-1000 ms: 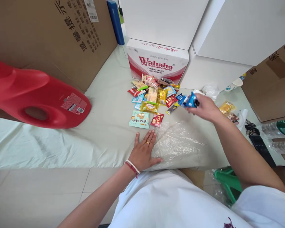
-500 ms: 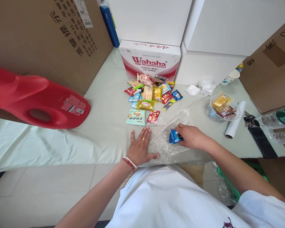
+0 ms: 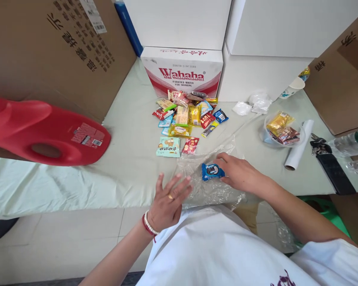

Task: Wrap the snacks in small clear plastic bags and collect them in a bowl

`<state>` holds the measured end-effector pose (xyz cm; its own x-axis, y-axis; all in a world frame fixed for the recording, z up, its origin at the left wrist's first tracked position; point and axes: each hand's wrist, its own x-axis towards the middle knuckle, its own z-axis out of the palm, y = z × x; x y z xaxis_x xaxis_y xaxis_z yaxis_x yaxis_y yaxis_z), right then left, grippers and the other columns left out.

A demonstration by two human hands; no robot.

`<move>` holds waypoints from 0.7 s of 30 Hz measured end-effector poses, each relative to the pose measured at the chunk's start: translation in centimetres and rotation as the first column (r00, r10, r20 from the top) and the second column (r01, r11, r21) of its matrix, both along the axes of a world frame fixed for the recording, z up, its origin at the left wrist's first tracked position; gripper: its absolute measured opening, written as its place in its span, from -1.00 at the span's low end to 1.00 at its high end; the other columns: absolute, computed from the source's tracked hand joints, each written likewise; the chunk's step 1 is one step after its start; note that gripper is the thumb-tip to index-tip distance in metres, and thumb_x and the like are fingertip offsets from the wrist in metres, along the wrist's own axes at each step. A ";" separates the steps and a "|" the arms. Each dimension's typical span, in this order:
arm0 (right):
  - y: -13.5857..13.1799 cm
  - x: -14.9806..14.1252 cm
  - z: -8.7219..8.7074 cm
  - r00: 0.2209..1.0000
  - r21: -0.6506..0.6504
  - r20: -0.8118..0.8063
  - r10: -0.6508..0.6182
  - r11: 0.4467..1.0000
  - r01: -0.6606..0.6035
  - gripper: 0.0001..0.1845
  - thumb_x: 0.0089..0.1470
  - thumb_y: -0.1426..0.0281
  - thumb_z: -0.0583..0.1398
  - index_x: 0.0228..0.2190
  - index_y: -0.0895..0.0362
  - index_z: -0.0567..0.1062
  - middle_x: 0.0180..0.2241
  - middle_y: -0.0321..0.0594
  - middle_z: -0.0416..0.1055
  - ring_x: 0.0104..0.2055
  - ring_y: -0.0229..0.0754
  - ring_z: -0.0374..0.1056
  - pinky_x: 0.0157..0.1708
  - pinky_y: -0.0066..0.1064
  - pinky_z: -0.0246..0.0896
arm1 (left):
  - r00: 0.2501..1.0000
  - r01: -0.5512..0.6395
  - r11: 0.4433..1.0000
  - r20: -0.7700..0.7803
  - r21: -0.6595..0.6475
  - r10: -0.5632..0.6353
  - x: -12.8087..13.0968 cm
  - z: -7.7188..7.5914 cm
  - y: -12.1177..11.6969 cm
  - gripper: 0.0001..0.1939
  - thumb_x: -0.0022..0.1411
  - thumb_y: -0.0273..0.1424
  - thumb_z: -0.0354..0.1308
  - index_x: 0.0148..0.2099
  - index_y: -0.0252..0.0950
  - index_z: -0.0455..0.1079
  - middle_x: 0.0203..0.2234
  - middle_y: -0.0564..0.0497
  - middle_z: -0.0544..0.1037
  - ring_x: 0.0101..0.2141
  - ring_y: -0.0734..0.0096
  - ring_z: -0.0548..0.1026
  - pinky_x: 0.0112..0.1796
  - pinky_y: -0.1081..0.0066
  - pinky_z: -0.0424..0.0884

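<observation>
A blue snack packet (image 3: 212, 172) lies on a sheet of clear thin plastic (image 3: 197, 188) near the table's front edge. At its right end is my right hand (image 3: 241, 172), thumb and fingertips apart on either side of the wrapper; whether they still touch it is hard to see. My left hand (image 3: 170, 200), wearing a ring and bracelets, hovers over the plastic's left edge with fingers spread, holding nothing. Just beyond sit a mint-green packet (image 3: 168, 147) and a small red packet (image 3: 190, 145). Farther back is a pile of mixed wrapped snacks (image 3: 181, 115).
A Wahaha carton (image 3: 181, 75) stands behind the snacks. To the left lies a big red jug (image 3: 62, 137). On the right are a clear bowl (image 3: 264, 139) of snacks, a white roll (image 3: 300, 145), keys (image 3: 320, 145), a black phone-like object (image 3: 335, 174) and plastic bottles (image 3: 346, 145).
My left hand has lifted off the plastic, moving left and toward me. The blue packet has turned to lie flat, and my right hand's fingers have spread from around it.
</observation>
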<state>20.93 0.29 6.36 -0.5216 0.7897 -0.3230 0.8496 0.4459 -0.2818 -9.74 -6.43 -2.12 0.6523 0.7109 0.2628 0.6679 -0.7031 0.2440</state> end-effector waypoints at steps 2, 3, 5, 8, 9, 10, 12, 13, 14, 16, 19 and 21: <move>-1.5 2.3 0.2 0.993 -0.024 -0.103 0.065 0.997 -0.068 -0.52 0.14 0.44 0.27 0.10 0.02 0.43 0.12 -0.06 0.37 0.09 0.03 0.37 -0.04 -0.22 0.34 | 0.978 0.200 0.974 -0.028 -0.109 -0.204 -0.4 -0.1 -0.3 -0.34 0.27 -0.49 0.03 0.38 0.01 0.25 0.31 -0.04 0.39 0.39 0.14 0.19 0.40 -0.18 -0.31; -2.5 3.6 -0.1 0.982 -0.048 -0.154 0.105 0.992 -0.114 -0.50 0.12 0.44 0.29 0.10 0.01 0.43 0.13 -0.06 0.38 0.14 0.04 0.33 0.05 -0.17 0.33 | 0.962 0.260 0.951 -0.043 -0.170 -0.271 -0.5 -0.3 -0.3 -0.36 0.28 -0.47 0.05 0.38 0.00 0.26 0.33 -0.05 0.36 0.39 0.15 0.19 0.40 -0.16 -0.30; -4.9 5.9 -1.8 0.964 -0.092 -0.224 0.141 0.982 -0.165 -0.34 0.04 0.43 0.36 0.18 0.00 0.39 0.22 -0.05 0.32 0.26 0.07 0.22 0.19 -0.09 0.27 | 0.947 0.293 0.925 -0.057 -0.241 -0.315 -0.5 -1.2 -0.3 -0.42 0.32 -0.39 0.10 0.37 -0.02 0.27 0.37 -0.09 0.30 0.39 0.13 0.18 0.40 -0.16 -0.29; -8.4 8.0 -5.9 0.969 -0.005 -0.235 0.076 0.997 -0.080 -0.28 0.06 0.46 0.34 0.24 -0.01 0.36 0.31 -0.02 0.24 0.35 0.13 0.13 0.26 0.07 0.20 | 0.971 0.228 0.946 -0.023 -0.230 -0.240 -0.1 -2.8 -0.4 -0.62 0.38 -0.36 0.11 0.21 -0.03 0.43 0.31 -0.08 0.40 0.35 0.16 0.27 0.40 -0.15 -0.23; -9.2 8.3 -7.2 0.968 0.047 -0.248 0.047 0.998 -0.037 -0.38 0.11 0.46 0.30 0.20 -0.01 0.41 0.29 -0.02 0.27 0.34 0.13 0.15 0.27 0.11 0.19 | 0.980 0.196 0.954 0.005 -0.226 -0.200 0.1 -3.2 -0.4 -0.70 0.40 -0.38 0.09 0.12 -0.05 0.49 0.25 -0.06 0.46 0.32 0.20 0.32 0.40 -0.12 -0.19; -9.8 8.4 -8.2 0.961 0.091 -0.275 0.023 0.996 0.002 -0.50 0.17 0.47 0.25 0.14 -0.02 0.47 0.26 -0.02 0.33 0.32 0.11 0.18 0.26 0.13 0.19 | 0.987 0.162 0.959 0.040 -0.232 -0.157 0.3 -3.4 -0.4 -0.74 0.42 -0.40 0.07 0.02 -0.08 0.53 0.19 -0.05 0.53 0.29 0.23 0.37 0.40 -0.09 -0.13; -10.0 8.4 -9.1 0.929 0.120 -0.371 -0.002 0.992 0.050 -0.68 0.27 0.45 0.16 0.01 -0.03 0.55 0.15 -0.05 0.43 0.26 0.05 0.27 0.21 0.08 0.25 | 0.990 0.104 0.956 0.123 -0.274 -0.072 0.5 -3.3 -0.2 -0.75 0.43 -0.43 0.01 -0.08 -0.14 0.53 0.06 -0.04 0.62 0.20 0.30 0.48 0.37 -0.01 0.02; -9.7 8.3 -9.0 0.904 0.107 -0.427 -0.008 0.993 0.059 -0.72 0.30 0.43 0.14 -0.04 -0.03 0.57 0.10 -0.06 0.46 0.21 0.02 0.30 0.17 0.04 0.30 | 0.984 0.079 0.950 0.175 -0.301 -0.027 0.6 -3.1 0.1 -0.74 0.44 -0.44 -0.02 -0.09 -0.16 0.52 -0.01 -0.04 0.65 0.14 0.33 0.52 0.35 0.04 0.10; -9.1 8.3 -8.4 0.879 0.084 -0.477 -0.019 0.994 0.067 -0.74 0.32 0.41 0.12 -0.07 -0.03 0.57 0.05 -0.07 0.49 0.16 -0.01 0.34 0.13 -0.01 0.33 | 0.973 0.057 0.943 0.230 -0.327 0.021 0.6 -2.7 0.4 -0.74 0.44 -0.44 -0.04 -0.10 -0.18 0.51 -0.07 -0.04 0.67 0.10 0.34 0.55 0.31 0.08 0.19; -7.6 8.2 -6.6 0.842 0.037 -0.536 -0.051 0.996 0.084 -0.76 0.34 0.37 0.10 -0.12 -0.01 0.57 -0.05 -0.07 0.51 0.05 -0.05 0.39 0.04 -0.10 0.38 | 0.935 -0.003 0.930 0.328 -0.368 0.133 0.6 -2.0 1.3 -0.76 0.43 -0.42 -0.03 -0.16 -0.20 0.48 -0.18 -0.04 0.67 0.04 0.33 0.56 0.20 0.16 0.35; -4.5 7.9 -4.3 0.843 0.002 -0.528 -0.105 0.992 0.125 -0.75 0.35 0.27 0.11 -0.20 0.03 0.58 -0.21 -0.10 0.51 -0.10 -0.09 0.40 -0.06 -0.20 0.37 | 0.884 -0.150 0.904 0.355 -0.400 0.304 0.9 -1.5 3.0 -0.78 0.41 -0.34 0.01 -0.27 -0.19 0.45 -0.27 -0.04 0.65 0.02 0.24 0.51 0.10 0.16 0.41; -2.3 7.5 -3.9 0.866 -0.022 -0.471 -0.170 0.983 0.181 -0.70 0.36 0.23 0.08 -0.21 0.05 0.58 -0.27 -0.14 0.52 -0.16 -0.11 0.41 -0.09 -0.25 0.35 | 0.858 -0.289 0.866 0.292 -0.407 0.423 1.2 -1.9 4.1 -0.77 0.37 -0.30 0.04 -0.31 -0.19 0.45 -0.29 -0.05 0.63 -0.03 0.18 0.50 0.09 0.10 0.39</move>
